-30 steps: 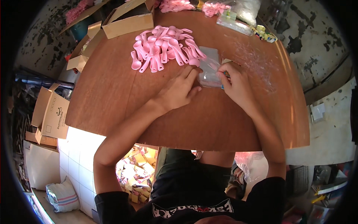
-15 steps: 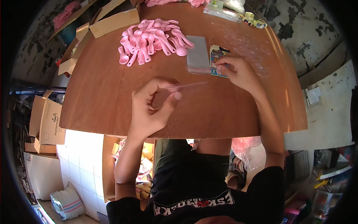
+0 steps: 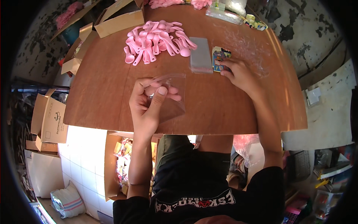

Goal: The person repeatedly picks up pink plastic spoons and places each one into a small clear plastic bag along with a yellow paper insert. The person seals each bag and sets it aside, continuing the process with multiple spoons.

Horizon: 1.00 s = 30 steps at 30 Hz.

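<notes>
Left hand [image 3: 149, 102] raised just above the desk [image 3: 108, 86], thumb and fingers pinched on a small clear plastic bag [image 3: 169, 98]. Something pink, spoon-like, shows through the film under the fingers; shape not fully clear. Bag hangs down toward the near edge of the desk, lower part looks darker against the wood.

Right hand [image 3: 240, 74] flat-ish on the desk, fingertips curled onto the colourful printed cards [image 3: 219, 59], touching their right and near edge. Cannot tell if it grips a card or only presses on it.

Just left of the cards, touching or nearly so: grey flat stack [image 3: 200, 59], rectangular, lying on the desk. Left of that, a loose pile of pink plastic spoons [image 3: 156, 41], many overlapping, nearest ones right beside the grey stack. Clear plastic film [image 3: 248, 48] spread on the desk beyond the right hand, faint and shiny.

Far desk edge: open cardboard box [image 3: 119, 18] at the left corner, more pink items [image 3: 162, 3] at the top, clear packets [image 3: 225, 13] and small colourful bits [image 3: 255, 22] toward the right corner.

Off the desk, left side: more cardboard boxes [image 3: 50, 119] stacked on the floor, white sack with stripes [image 3: 69, 203] lower down. Person's black shirt [image 3: 201, 186] with print at the bottom.
</notes>
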### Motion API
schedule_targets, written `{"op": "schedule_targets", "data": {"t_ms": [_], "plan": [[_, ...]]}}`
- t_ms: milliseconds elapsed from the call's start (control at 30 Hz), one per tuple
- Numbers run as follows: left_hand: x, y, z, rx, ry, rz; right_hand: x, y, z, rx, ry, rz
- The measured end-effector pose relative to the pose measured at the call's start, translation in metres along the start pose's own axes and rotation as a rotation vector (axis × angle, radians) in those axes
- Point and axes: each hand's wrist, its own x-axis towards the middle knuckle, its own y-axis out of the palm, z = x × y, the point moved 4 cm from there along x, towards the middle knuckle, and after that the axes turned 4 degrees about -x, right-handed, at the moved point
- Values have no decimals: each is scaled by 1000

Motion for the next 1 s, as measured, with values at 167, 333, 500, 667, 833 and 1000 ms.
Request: {"op": "schedule_targets", "data": {"t_ms": [167,333,500,667,833,1000], "plan": [[-2,1,-6,-15,-60,-53,2,3,-12,41,-2,-129],[-5,3,-8,-50,-97,-75,2,-3,-7,214,9,-134],[-12,5,-2,-136,-147,-125,-2,-44,16,223,112,-470],[-8,12,17,-119,-201,-112,-14,-82,44,656,81,-674],[-8,21,24,-144,-300,20,-10,-94,97,831,4,-532],[-11,27,18,-134,-274,64,4,-96,110,824,-89,-464]]}}
